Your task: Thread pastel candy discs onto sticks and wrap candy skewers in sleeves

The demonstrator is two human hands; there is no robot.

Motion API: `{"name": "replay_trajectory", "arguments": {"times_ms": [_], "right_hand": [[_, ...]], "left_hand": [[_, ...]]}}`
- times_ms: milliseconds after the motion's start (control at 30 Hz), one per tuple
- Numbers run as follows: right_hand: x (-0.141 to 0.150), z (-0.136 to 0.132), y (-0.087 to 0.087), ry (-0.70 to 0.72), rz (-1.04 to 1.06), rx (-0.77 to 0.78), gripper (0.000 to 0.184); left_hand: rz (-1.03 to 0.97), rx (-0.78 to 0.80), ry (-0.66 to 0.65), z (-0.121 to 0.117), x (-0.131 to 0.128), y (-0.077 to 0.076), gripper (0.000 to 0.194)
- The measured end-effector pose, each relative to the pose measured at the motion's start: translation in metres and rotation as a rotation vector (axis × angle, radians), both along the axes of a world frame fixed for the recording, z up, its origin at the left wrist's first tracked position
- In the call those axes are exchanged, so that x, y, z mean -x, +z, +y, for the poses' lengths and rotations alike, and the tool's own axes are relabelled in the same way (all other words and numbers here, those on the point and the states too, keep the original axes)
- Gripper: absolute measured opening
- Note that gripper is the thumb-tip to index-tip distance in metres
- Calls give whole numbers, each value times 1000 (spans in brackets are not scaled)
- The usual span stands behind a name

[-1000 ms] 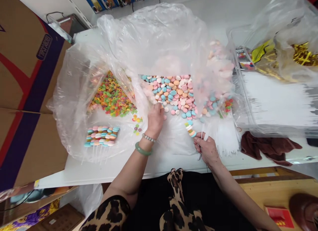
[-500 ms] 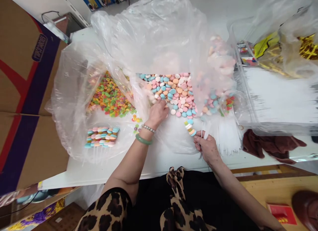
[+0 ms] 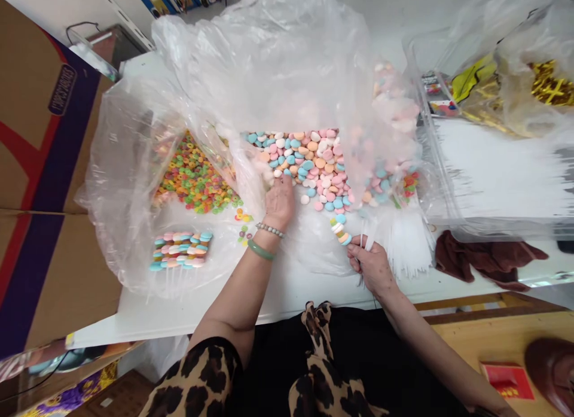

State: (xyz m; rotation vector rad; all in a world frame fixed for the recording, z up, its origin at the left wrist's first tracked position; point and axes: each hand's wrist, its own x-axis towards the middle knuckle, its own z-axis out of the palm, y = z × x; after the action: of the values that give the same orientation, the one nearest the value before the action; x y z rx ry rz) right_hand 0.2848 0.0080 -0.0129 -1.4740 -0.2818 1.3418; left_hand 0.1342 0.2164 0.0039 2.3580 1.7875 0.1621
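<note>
My left hand (image 3: 280,200), with a beaded bracelet and a green bangle at the wrist, reaches to the near left edge of a pile of pastel button-shaped candies (image 3: 320,163) in a clear plastic bag. Its fingers point down into the candies, and their tips are hidden. Pinched in my right hand (image 3: 371,262) is a candy skewer (image 3: 341,231), threaded with blue, white, orange and yellow-green pieces and tilted up to the left. A white band circles a finger of that hand. Finished-looking candy skewers (image 3: 180,250) lie in a block at the left.
Small ring gummies (image 3: 197,177) fill another plastic bag (image 3: 112,166) at left, beside a cardboard box (image 3: 85,255). Thin white sticks (image 3: 407,243) lie right of my right hand. Farther right are a clear tray (image 3: 493,230) and a brown cloth (image 3: 482,255).
My left hand has shifted slightly back along the pile's near left edge, its fingers now pointing more directly away from me. My right hand keeps holding the skewer in nearly the same place.
</note>
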Motion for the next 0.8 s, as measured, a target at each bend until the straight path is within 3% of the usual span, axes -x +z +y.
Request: {"name": "replay_trajectory", "arguments": {"times_ms": [100,167,233,300,333,433,667,733,800], "right_hand": [[0,0,1,2,2,3,21],[0,1,2,5,5,2,22],[0,1,1,2,6,-3,22],[1,2,1,-6,1,-1,23],[1,2,1,-10,-2,2,23],[2,2,1,-15,4,1,24],[2,1,0,-29,-18,6,23],[2,1,-2,-21,-25,1,22],[2,1,-2,-17,-20,-3,23]], "left_hand": [[-237,-9,56,3,5,9,25],[-435,26,98,-8,9,17,23],[-580,220,74,-28,12,23,18],[-615,458,-33,-53,12,22,10],[-600,485,-83,-65,12,19,8],[-557,337,-133,-91,14,6,13],[-776,252,46,-101,32,-6,25],[-734,190,8,-106,32,-8,23],[-629,140,-133,-111,29,-12,22]]}}
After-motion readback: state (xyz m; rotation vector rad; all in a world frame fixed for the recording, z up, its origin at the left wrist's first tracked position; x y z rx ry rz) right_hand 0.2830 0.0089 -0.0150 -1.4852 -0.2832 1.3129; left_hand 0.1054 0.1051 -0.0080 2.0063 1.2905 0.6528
